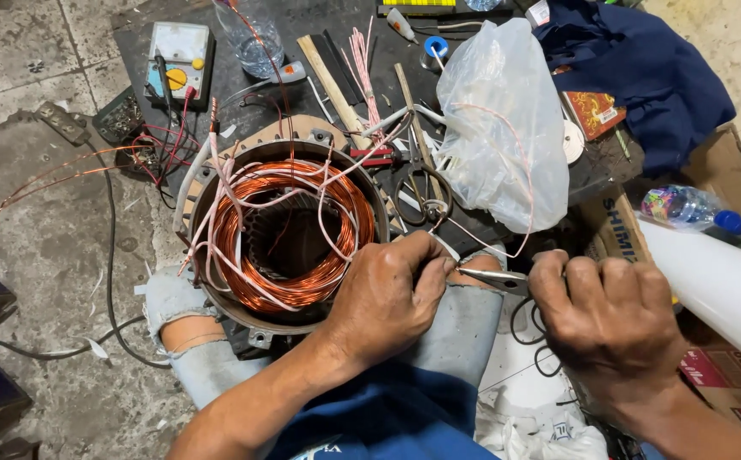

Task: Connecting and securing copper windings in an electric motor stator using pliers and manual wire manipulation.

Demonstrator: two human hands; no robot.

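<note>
Over a cluttered concrete floor, a thin wire (439, 223) is pinched by the left hand (387, 294) beside the copper-wound stator (290, 230), while pliers (494, 278) are gripped by the right hand (613, 328).

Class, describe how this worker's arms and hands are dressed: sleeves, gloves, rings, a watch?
Both forearms are bare, with no sleeves in view. The left hand and the right hand wear no gloves; no rings, watch or bracelet show. The hands look grimy from work.

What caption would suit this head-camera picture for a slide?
Left hand pinches a thin wire while the right hand works it with pliers beside a copper-wound motor stator.
</note>
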